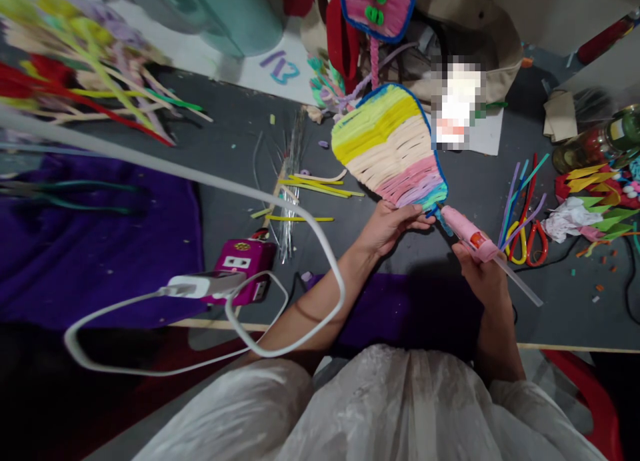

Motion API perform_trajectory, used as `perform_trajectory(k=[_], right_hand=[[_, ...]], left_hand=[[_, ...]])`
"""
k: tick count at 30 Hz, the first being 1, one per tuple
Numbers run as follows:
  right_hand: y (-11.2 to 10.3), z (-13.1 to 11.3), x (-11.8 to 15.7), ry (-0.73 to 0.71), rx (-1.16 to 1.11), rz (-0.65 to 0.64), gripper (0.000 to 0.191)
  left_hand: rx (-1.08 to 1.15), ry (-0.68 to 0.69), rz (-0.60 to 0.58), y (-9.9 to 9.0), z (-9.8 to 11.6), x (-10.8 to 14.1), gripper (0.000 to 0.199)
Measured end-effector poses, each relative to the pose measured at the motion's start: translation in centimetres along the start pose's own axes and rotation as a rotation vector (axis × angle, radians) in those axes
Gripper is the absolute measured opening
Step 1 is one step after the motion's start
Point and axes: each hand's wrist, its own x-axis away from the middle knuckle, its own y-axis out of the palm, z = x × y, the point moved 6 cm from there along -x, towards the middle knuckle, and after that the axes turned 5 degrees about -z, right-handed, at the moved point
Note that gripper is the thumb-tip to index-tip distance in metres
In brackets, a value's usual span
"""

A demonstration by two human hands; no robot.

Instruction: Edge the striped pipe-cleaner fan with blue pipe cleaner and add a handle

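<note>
A fan-shaped craft piece (393, 144) with yellow, cream, pink and blue stripes and a blue edging lies over the grey table. My left hand (395, 222) is closed on its narrow lower end. In my right hand (480, 271) is a pink glue gun (470, 233), with a clear glue stick (523, 284) sticking out of its back. The gun's nozzle is at the blue narrow end of the piece, close to my left fingertips; whether it touches cannot be made out.
A white cable (333, 254) loops across the view beside a purple power socket (250, 258). Cut stems (315, 186) and wires lie left of the piece. Red scissors (537, 244) and jars (575, 156) are at right, pliers (85, 196) on purple cloth (100, 248) at left.
</note>
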Motion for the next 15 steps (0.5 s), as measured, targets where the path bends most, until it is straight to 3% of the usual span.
perform_trajectory(k=[15], right_hand=[[0.07, -0.18, 0.32, -0.056, 0.058, 0.006, 0.026]], left_hand=[[0.017, 0.014, -0.004, 0.07, 0.03, -0.02, 0.034]])
